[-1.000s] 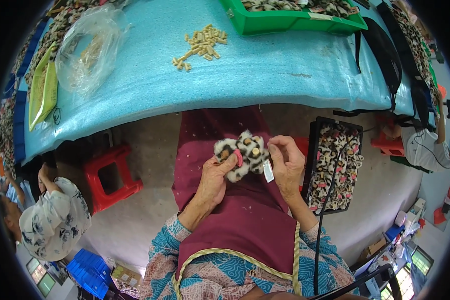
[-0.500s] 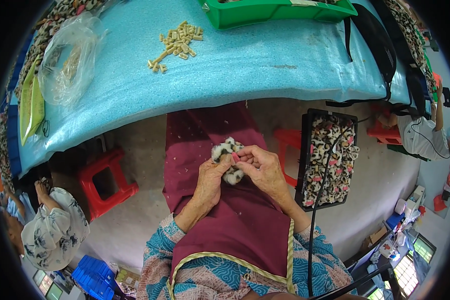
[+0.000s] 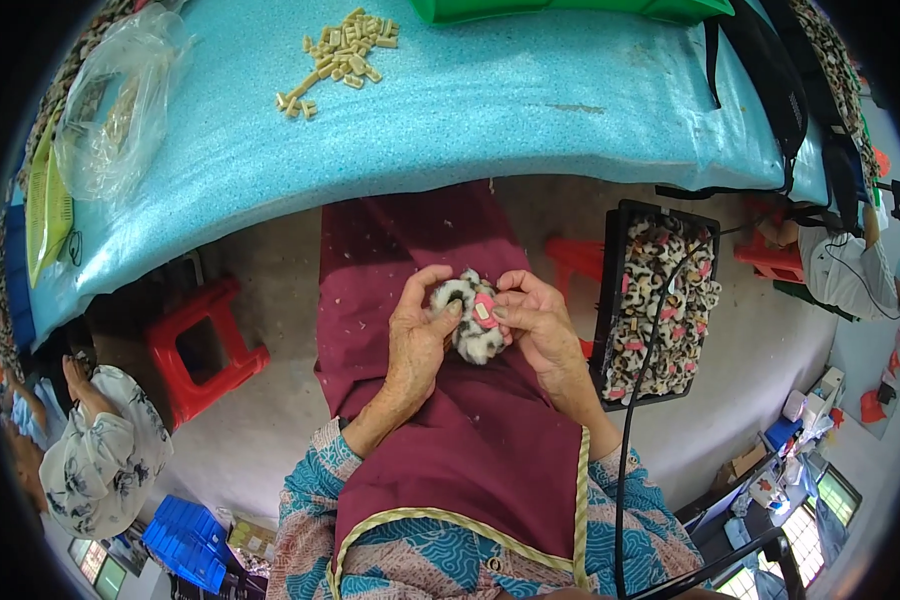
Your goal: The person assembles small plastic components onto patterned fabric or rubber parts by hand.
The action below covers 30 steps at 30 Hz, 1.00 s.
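Note:
Over my lap, a small black-and-white plush piece (image 3: 479,348) is held between both hands. Its pink fabric patch (image 3: 489,301) faces up, and a small cream-coloured piece (image 3: 482,312) shows on that patch. My left hand (image 3: 417,338) is closed on the plush from the left, with the thumb pressed on the fur. On the other side, the thumb and fingers of my right hand (image 3: 543,330) pinch the edge beside the pink patch. Fingers under the plush are partly hidden.
Ahead, a blue-covered table (image 3: 470,130) carries a pile of cream pieces (image 3: 350,50), a clear plastic bag (image 3: 120,110) and a green tray (image 3: 570,10). At right stands a black crate (image 3: 602,330) of similar plush. Red stools (image 3: 195,390) and other people (image 3: 105,450) are at the sides.
The plush has been turned and opened out, so the pink patch and cream piece now show. My hands have spread slightly apart. The view has shifted a little.

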Motion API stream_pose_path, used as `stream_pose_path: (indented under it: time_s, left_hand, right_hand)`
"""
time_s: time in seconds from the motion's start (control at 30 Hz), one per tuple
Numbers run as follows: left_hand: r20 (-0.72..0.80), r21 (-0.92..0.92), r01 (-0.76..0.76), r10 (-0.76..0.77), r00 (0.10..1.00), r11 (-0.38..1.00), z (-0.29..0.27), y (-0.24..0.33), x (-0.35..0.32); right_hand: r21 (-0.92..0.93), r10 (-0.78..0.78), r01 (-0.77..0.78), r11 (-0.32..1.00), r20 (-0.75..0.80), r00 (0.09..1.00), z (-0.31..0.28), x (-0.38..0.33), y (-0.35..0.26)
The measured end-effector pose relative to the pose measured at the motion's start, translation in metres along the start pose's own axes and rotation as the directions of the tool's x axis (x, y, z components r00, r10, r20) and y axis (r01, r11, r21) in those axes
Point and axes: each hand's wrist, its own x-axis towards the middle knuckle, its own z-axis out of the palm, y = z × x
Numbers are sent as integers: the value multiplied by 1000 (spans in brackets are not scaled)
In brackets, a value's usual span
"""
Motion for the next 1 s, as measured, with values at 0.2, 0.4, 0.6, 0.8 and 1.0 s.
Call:
stream_pose_path:
  time_s: [0.2,0.4,0.6,0.8,1.0]
  left_hand:
    - [17,157,-62,60,998,986,-10,-3,3]
    - [66,182,21,-33,997,983,0,2,2]
    - [145,274,33,-75,987,961,-1,-8,10]
    - [392,427,3,-188,900,904,25,-30,21]
    - [377,478,9,-214,901,878,19,-36,27]
  right_hand:
    - [285,35,-37,958,10,999,-4,6,23]
    - [288,-87,109,951,-90,992,-9,-10,22]
    - [562,-87,241,791,-286,954,-54,-46,77]
    - [275,-70,505,818,-823,563,-121,-174,78]
    - [-378,-415,374,847,-910,20,-202,-209,29]
